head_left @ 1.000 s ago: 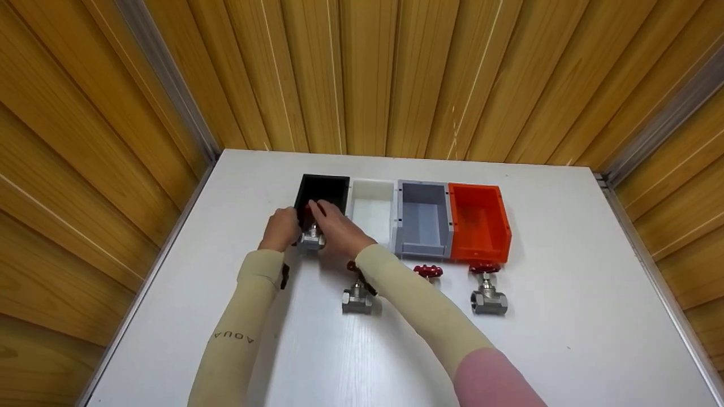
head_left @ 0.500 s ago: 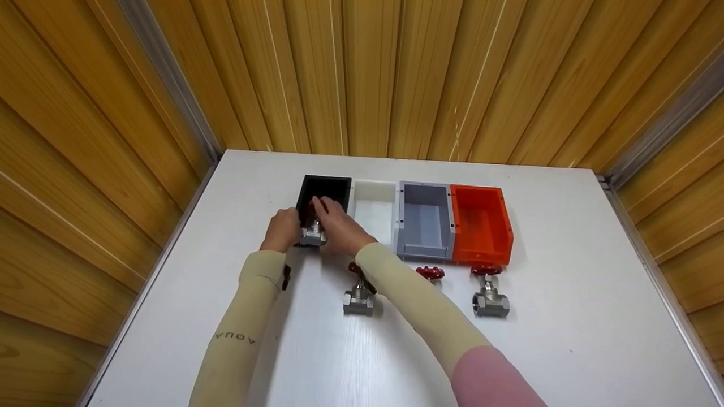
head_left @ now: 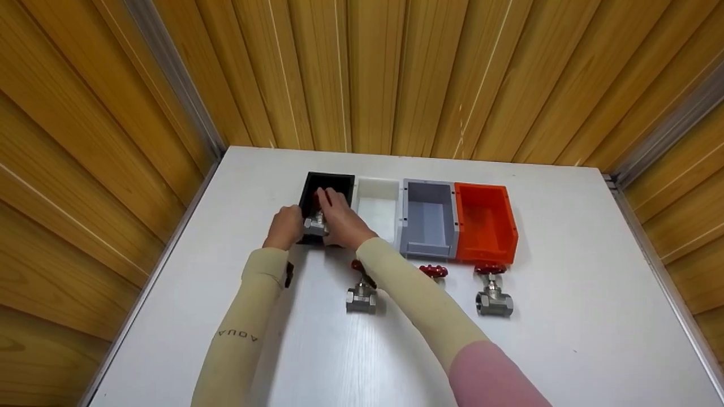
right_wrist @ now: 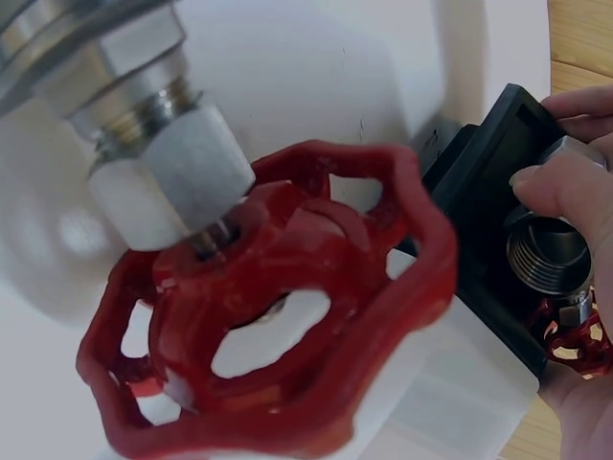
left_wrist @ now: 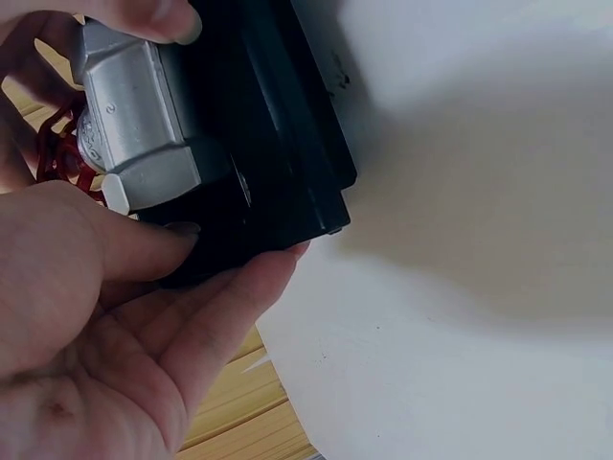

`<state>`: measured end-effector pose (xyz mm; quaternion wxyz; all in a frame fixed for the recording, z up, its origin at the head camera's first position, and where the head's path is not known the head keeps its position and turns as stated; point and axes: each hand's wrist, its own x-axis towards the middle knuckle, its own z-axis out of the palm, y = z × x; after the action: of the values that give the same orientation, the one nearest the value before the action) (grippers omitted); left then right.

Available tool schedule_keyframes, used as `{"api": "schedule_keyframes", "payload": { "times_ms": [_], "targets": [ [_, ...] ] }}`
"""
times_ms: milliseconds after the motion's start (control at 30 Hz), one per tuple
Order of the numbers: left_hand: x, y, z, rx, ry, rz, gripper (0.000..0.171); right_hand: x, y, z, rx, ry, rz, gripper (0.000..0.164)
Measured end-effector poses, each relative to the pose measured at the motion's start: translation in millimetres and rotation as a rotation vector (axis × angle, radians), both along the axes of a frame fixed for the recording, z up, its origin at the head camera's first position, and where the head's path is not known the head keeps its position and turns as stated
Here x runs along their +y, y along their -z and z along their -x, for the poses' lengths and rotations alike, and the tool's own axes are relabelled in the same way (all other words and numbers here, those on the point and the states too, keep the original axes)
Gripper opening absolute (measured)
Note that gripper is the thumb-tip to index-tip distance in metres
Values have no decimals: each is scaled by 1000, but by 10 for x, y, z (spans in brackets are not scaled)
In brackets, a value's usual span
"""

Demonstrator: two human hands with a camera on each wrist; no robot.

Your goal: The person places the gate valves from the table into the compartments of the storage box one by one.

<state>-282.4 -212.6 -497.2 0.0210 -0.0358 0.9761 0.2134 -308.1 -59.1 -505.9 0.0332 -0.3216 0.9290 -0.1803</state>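
Note:
My right hand (head_left: pixel 344 221) holds a gate valve (head_left: pixel 314 225), its metal body low in the mouth of the black bin (head_left: pixel 334 180). Red spokes of this valve's handwheel (left_wrist: pixel 67 153) show beyond the body in the left wrist view, partly behind fingers. My left hand (head_left: pixel 284 227) grips the same bin by its left wall, thumb inside and fingers outside. Below the right forearm lies a second valve (head_left: pixel 361 298), whose red handwheel (right_wrist: pixel 278 307) looms large in the right wrist view.
Beside the black bin stand a white bin (head_left: pixel 378 206), a grey bin (head_left: pixel 429 220) and an orange bin (head_left: pixel 485 223) in one row. Another red handwheel (head_left: pixel 433 271) peeks past the right forearm. Farther right lies a valve (head_left: pixel 494 299) on the white table (head_left: pixel 588 316).
Both hands have shifted slightly away from me. The valve in my right hand has moved a little deeper into the black bin. The other valves have stayed put.

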Motion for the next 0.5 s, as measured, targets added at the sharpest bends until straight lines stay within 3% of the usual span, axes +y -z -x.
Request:
{"api": "schedule_keyframes", "payload": {
  "times_ms": [500],
  "targets": [
    [8,17,12,-5,-4,-2,7,-27,-20,55,20,40,-15,110]
  ]
}}
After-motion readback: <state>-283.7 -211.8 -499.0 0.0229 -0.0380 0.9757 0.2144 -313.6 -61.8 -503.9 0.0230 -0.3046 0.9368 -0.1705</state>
